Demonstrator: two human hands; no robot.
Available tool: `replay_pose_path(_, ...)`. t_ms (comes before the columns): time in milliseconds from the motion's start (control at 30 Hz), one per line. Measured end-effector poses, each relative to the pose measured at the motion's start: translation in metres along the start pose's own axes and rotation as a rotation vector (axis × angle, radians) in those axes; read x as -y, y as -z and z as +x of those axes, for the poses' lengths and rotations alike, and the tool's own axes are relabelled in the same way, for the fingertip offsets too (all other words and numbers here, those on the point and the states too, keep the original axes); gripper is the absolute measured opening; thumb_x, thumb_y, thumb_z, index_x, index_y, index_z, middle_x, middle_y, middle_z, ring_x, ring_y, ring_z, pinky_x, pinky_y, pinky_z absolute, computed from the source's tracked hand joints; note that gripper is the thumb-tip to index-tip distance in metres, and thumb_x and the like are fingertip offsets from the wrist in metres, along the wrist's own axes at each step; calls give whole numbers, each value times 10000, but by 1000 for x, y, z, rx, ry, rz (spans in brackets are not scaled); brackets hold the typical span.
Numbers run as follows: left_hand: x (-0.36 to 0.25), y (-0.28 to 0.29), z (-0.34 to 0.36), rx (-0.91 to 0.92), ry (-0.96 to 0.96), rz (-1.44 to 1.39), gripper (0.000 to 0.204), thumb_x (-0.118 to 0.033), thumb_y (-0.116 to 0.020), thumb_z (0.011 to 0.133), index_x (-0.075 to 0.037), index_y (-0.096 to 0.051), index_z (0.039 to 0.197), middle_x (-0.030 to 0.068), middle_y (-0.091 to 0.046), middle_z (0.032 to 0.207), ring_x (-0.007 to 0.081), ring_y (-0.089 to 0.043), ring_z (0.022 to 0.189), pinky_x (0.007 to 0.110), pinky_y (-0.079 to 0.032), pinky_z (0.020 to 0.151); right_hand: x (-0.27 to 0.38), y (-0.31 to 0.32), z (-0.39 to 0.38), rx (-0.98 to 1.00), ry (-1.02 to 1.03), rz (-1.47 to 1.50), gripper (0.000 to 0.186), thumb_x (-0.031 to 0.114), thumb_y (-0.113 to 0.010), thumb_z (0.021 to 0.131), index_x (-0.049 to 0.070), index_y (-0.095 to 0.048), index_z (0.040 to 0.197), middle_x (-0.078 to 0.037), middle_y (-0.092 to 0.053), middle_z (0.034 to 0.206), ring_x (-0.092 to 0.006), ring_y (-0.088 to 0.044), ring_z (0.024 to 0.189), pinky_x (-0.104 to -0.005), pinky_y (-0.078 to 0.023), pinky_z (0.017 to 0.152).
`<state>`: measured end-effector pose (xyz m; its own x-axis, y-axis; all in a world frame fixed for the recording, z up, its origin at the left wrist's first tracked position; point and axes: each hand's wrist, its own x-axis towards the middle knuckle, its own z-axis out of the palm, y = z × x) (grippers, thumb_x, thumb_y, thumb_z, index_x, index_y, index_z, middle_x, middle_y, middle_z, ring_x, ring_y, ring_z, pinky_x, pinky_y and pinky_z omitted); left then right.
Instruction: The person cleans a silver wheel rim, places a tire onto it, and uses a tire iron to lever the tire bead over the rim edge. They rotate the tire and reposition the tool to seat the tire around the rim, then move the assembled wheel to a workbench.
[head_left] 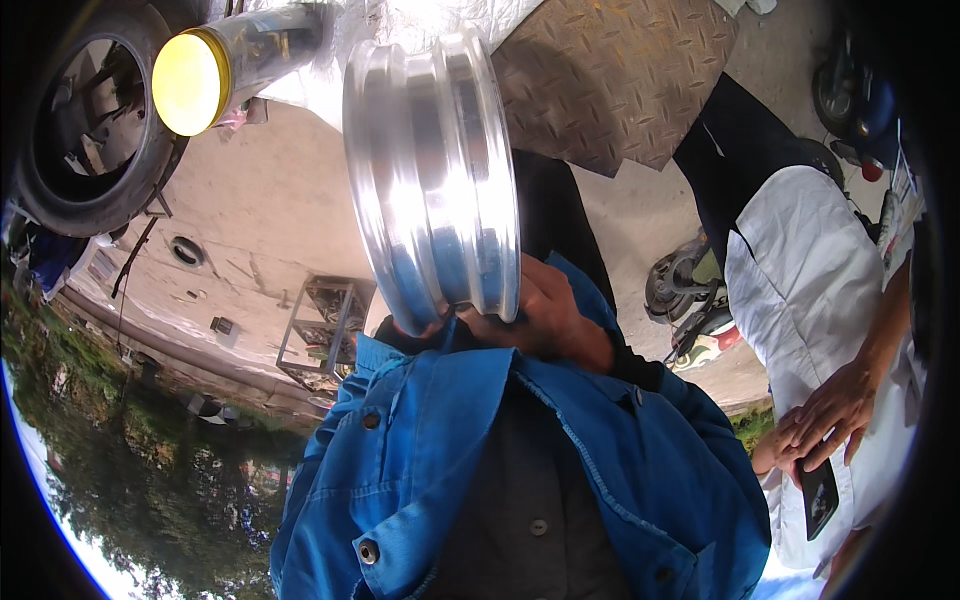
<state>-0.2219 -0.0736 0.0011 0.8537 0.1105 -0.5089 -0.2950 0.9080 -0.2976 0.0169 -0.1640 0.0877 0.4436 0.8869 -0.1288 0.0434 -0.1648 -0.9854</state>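
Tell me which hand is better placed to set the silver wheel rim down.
Right, probably. The right hand is closed on the lower edge of the silver wheel rim, holding it upright. The left hand cannot be made out; the rim may hide it.

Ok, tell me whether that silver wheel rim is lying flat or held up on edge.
On edge. The silver wheel rim stands with its barrel facing the camera, off the ground, gripped at its lower edge by the right hand. The left hand is hidden.

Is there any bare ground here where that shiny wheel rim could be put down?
Bare concrete lies between the tyre and the rim. It is crowded on the other side, by a white-shirted person and a scooter.
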Motion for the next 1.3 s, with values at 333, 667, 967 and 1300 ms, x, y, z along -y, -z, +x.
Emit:
replay_pose_path(333, 8, 10, -21, -450, -103, 978, 376, -57, -746, 1004, -10, -659, 1367, 146, -728, 1238, 261, -710, 1138, 368, -620, 894, -6, -11, -1, -83, 90, -142, 406, 154, -927, 820, 38, -709, 1142, -137, -704, 1042, -247, -708, 855, -351, -597, 685)
replay_pose_path(667, 15, -51, 18, -360, -441, 1637, 442, -66, -804, 885, -7, -711, 1314, 220, -694, 1361, 416, -676, 1235, 464, -547, 1048, 0, 0, 12, -96, 87, -185, 272, 162, -901, 877, 20, -757, 1059, -141, -745, 946, -218, -733, 768, -314, -575, 609)
replay_pose_path(967, 21, -93, 18, -417, -442, 1555, 565, -28, -930, 765, -48, -716, 1287, 207, -626, 1347, 403, -654, 1237, 468, -559, 1006, 6, 13, 11, -18, 9, -206, 205, 153, -885, 897, 5, -742, 906, -142, -743, 897, -213, -719, 710, -324, -554, 586)
replay_pose_path(1300, 34, -85, -1, -268, -335, 1652, 468, -125, -954, 820, -76, -783, 1252, 187, -652, 1422, 420, -604, 1338, 518, -492, 1114, -3, 15, -15, 19, 35, -235, 192, 90, -904, 829, 20, -730, 870, -115, -762, 921, -214, -735, 743, -323, -565, 600)
